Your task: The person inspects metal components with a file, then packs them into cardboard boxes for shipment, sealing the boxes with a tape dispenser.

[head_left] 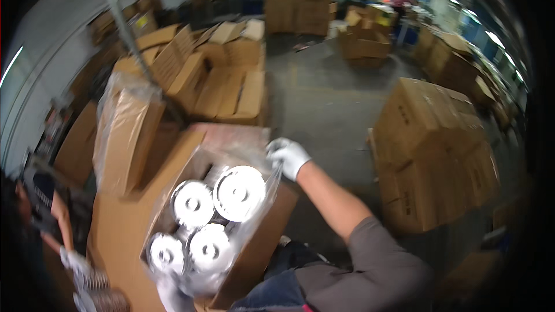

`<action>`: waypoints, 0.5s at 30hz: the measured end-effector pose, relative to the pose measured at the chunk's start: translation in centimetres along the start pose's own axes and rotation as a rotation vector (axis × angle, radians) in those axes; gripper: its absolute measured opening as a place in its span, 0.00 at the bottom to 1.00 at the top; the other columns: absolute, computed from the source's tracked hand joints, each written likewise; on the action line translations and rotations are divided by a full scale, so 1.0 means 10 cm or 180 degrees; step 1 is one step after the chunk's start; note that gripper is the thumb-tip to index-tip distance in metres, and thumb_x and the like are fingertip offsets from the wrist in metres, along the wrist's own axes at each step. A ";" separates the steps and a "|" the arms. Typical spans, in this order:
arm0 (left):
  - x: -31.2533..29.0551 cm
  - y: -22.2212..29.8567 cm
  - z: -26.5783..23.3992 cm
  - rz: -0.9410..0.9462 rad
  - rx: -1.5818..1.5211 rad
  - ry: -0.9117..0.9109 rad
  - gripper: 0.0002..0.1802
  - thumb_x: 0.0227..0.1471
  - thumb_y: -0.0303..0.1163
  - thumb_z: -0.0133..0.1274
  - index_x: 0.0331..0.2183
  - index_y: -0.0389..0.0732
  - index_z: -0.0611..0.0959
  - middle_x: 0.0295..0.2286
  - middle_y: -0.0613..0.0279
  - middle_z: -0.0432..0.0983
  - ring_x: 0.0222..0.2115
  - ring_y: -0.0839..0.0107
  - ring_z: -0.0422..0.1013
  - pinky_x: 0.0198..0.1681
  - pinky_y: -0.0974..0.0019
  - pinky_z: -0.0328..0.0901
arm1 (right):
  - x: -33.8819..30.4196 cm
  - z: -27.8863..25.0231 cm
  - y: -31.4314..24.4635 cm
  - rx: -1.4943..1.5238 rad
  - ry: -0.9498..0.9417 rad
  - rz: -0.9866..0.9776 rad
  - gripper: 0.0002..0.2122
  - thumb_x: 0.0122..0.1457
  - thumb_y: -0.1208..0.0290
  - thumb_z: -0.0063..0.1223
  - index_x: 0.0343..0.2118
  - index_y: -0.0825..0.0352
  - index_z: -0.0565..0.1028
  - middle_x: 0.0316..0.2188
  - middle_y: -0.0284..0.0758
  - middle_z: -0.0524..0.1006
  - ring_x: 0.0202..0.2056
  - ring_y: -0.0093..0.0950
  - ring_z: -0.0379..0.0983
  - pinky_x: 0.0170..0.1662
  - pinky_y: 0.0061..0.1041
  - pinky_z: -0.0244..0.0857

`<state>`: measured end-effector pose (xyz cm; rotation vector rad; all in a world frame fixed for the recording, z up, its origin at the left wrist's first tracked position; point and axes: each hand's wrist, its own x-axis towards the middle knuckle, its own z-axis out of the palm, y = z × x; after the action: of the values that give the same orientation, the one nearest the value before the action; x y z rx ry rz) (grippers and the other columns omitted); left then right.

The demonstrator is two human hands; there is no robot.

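An open cardboard box (254,254) holds several stacks of shiny round metal pieces (239,193), each with a hole or hub at its centre. A clear plastic liner (254,228) runs up the box's inner sides. My right hand (288,156), in a white glove, is closed on the liner's edge above the far right corner. Down at the near left corner, my gloved left hand (173,294) lies against the liner beside the metal pieces. Its fingers are blurred and partly hidden.
The box stands on a cardboard-covered surface (115,237). At left, another person's gloved hand (75,261) is by stacked metal pieces (101,297). A plastic-wrapped carton (124,138) and large open box (231,89) lie beyond; stacked cartons (433,150) stand right. A metal pole (124,26) rises left.
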<state>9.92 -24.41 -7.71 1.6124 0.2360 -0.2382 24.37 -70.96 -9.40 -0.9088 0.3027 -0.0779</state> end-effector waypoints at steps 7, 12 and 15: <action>0.54 0.36 -0.04 0.1580 -0.3167 0.1363 0.17 0.60 0.33 0.38 0.48 0.38 0.73 0.24 0.69 0.67 0.23 0.78 0.62 0.31 0.76 0.63 | 0.46 0.46 -0.46 0.0645 -0.1331 -0.0806 0.15 0.51 0.85 0.49 0.43 0.67 0.69 0.40 0.39 0.74 0.43 0.30 0.71 0.45 0.27 0.67; 0.21 -0.21 -0.80 0.1304 -0.2113 0.3068 0.19 0.59 0.39 0.41 0.48 0.40 0.73 0.35 0.65 0.72 0.37 0.70 0.68 0.50 0.63 0.62 | 1.02 0.17 -0.49 -0.1125 -0.0208 -0.0393 0.20 0.57 0.67 0.49 0.51 0.67 0.65 0.47 0.37 0.69 0.49 0.29 0.67 0.52 0.30 0.60; 0.03 -0.95 -1.23 0.0500 -0.1582 0.1804 0.28 0.58 0.52 0.39 0.51 0.42 0.71 0.40 0.64 0.72 0.44 0.67 0.65 0.54 0.61 0.58 | 1.13 0.24 0.22 -0.2541 -0.0511 0.1337 0.30 0.59 0.49 0.42 0.59 0.65 0.58 0.57 0.38 0.62 0.57 0.32 0.57 0.59 0.32 0.49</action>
<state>7.52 -11.60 -16.23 1.1618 0.5525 0.3838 35.74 -69.92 -12.30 -1.6090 0.3753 0.5373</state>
